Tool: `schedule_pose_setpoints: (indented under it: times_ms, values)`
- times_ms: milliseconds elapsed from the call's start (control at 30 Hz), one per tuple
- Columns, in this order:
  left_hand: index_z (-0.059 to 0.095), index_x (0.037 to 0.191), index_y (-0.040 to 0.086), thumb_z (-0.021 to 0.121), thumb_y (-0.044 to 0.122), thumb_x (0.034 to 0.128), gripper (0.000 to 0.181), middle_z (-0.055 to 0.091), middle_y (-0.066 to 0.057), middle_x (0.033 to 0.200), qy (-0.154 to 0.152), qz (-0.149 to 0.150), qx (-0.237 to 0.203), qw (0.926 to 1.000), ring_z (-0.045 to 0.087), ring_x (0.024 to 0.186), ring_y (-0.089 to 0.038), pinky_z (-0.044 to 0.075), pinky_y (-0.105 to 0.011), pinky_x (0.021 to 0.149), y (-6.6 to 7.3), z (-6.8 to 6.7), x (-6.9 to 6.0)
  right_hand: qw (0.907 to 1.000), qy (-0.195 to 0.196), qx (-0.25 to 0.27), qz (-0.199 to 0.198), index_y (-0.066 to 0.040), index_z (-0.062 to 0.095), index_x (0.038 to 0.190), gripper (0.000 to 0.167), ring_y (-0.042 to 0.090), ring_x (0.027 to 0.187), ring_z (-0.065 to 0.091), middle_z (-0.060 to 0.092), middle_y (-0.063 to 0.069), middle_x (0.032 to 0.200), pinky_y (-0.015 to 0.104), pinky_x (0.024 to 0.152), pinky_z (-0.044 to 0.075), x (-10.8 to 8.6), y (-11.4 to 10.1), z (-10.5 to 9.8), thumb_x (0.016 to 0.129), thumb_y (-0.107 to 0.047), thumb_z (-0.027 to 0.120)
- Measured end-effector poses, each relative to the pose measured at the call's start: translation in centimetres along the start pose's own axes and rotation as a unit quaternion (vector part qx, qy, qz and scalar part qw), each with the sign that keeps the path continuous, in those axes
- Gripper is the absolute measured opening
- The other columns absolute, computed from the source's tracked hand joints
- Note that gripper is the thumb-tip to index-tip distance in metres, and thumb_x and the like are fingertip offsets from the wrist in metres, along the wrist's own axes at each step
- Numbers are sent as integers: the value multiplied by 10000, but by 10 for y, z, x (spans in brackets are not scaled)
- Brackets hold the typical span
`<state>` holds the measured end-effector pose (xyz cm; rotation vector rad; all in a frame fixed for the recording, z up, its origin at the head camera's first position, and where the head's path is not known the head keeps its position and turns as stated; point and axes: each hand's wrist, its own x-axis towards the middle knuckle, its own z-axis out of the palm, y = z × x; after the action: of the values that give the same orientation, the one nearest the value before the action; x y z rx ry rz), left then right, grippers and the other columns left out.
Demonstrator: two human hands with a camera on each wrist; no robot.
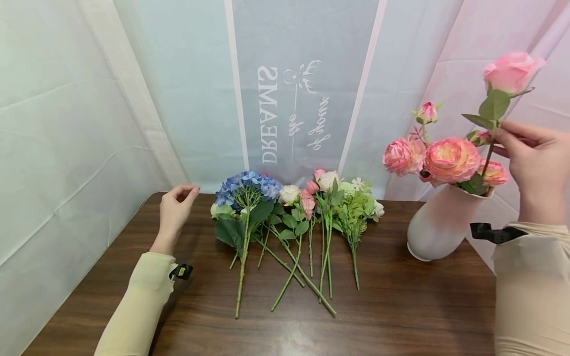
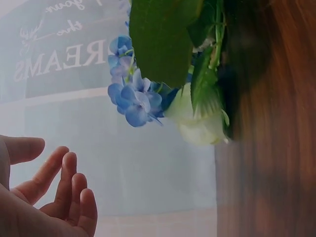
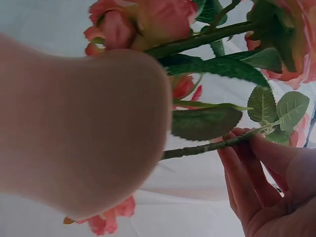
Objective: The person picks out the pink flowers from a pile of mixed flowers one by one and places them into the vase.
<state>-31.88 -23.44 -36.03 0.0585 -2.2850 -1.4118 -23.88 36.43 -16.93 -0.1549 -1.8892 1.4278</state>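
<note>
Above the vase my right hand (image 1: 534, 158) pinches the stem of a pink rose (image 1: 512, 73) between thumb and fingers. The stem's lower end reaches down to the mouth of the white and pink vase (image 1: 441, 227), and the right wrist view shows the pinched stem (image 3: 197, 149) close up. Coral-pink peonies (image 1: 451, 158) stand in the vase, which looks tilted in the head view. My left hand (image 1: 175, 210) holds nothing, its fingers loosely bent, left of a blue hydrangea (image 1: 247, 190). A pale flower (image 2: 197, 118) hangs near it in the left wrist view.
Several flowers lie in a row at the back of the brown table (image 1: 374, 316), among them white roses (image 1: 289, 194) and a green leafy spray (image 1: 354, 217). Their stems point toward the front. Behind the table hangs a printed curtain (image 1: 303, 29).
</note>
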Motion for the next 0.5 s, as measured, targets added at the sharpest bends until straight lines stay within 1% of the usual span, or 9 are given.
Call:
schedule_pose_setpoints:
  times_ms: [67,200,333,500]
  values:
    - [706,1052,105,604,409,911,351,598,72,848,1,-21,137,9999,506,740,-56,396,-194,622,-2,-2,-1,9999,113,62,39,-132,724,1102,263,-79,722,637,676,-179,836,32,644,459,-2,3,0,842,-160,692]
    - [707,1047,109,594,408,917,345,608,41,865,42,-34,338,9994,503,738,-50,392,-196,620,-5,-5,-2,9993,345,-52,167,-130,732,1086,249,-81,708,634,673,-182,826,25,627,455,-4,7,-1,840,-160,701]
    - [707,1052,111,586,407,922,345,607,36,866,55,-84,407,9991,492,728,-53,387,-203,612,-6,-8,-3,9982,504,-206,246,-134,735,1079,260,-90,674,627,669,-193,809,23,612,452,-6,13,-2,823,-180,712]
    - [707,1065,113,583,397,926,339,627,1,902,61,-95,454,9989,499,737,-42,391,-211,624,-5,-9,-4,9967,599,-275,465,-152,735,1087,317,-77,703,626,669,-175,847,27,604,451,-7,21,-7,791,-262,716]
